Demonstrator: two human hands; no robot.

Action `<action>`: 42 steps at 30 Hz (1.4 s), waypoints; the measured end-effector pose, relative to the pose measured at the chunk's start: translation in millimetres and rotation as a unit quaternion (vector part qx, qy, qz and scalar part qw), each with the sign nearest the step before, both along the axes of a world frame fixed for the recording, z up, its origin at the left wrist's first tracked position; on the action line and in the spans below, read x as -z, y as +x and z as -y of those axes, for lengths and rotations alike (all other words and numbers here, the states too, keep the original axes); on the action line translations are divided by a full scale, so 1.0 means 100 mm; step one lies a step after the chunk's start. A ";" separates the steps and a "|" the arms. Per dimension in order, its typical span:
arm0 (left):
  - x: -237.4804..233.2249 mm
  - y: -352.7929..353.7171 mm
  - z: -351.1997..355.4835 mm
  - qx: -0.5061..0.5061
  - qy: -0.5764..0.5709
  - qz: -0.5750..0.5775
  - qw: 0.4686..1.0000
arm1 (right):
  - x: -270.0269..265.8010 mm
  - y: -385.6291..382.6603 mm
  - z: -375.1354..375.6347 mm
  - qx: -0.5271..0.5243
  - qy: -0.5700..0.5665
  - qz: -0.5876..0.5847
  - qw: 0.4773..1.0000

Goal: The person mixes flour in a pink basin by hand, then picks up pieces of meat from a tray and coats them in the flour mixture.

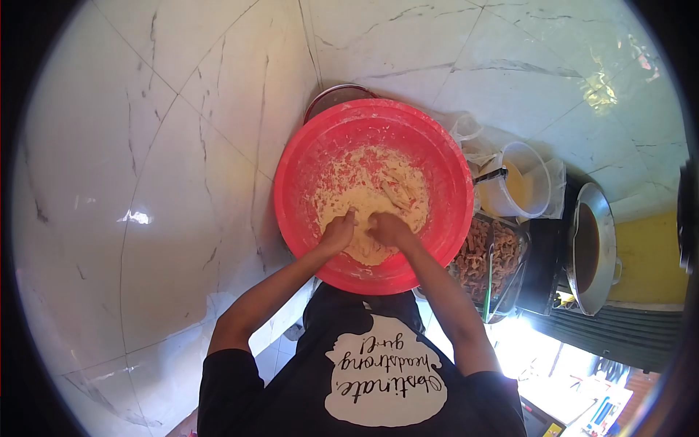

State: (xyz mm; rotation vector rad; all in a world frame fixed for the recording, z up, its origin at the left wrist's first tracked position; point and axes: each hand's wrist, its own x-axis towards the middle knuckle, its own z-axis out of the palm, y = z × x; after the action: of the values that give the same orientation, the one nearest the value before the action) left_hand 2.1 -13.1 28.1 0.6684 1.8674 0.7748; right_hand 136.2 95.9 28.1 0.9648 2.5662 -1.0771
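Note:
A large red plastic basin (291, 182) holds a pale yellow, floury mixture (371, 251), with loose flour smeared up its inner wall. Near the right of the mixture lie a few elongated pieces coated in flour (397, 193). My left hand (338, 231) reaches into the flour left of centre, thumb visible and fingers mostly buried. Close beside it, my right hand (389, 229) is also down in the flour, its fingertips hidden. The two hands are a small gap apart. Whether either one grips a piece cannot be made out.
Right of the basin stand a clear bucket of yellowish liquid (535, 175) with a dark handle across its rim, a glass tray of brown fried pieces (506, 251) with green-handled tongs (488, 284), and a wide metal pan (606, 240) of dark oil. Marbled tile walls (196, 146) enclose the corner.

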 end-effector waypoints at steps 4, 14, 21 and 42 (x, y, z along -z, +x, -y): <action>0.15 -0.08 -0.06 -0.036 -0.028 -0.010 0.999 | -0.14 -0.09 0.41 -0.068 0.058 0.092 0.992; 0.18 -0.02 -0.07 -0.059 -0.020 0.028 0.998 | -0.28 0.08 -0.03 -0.120 -0.120 -0.048 0.984; 0.44 0.25 -0.10 -0.210 -0.075 0.166 0.961 | -0.05 0.08 -0.01 0.060 -0.016 0.111 0.992; 0.21 -0.04 -0.06 -0.066 -0.071 0.000 0.995 | -0.01 -0.18 0.46 -0.039 0.035 0.076 0.996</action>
State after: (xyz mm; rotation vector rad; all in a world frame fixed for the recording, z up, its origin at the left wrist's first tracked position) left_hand -1.8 -6.7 7.3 0.4590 1.9599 0.7171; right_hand 118.6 49.8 29.3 0.9157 2.5091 -0.8646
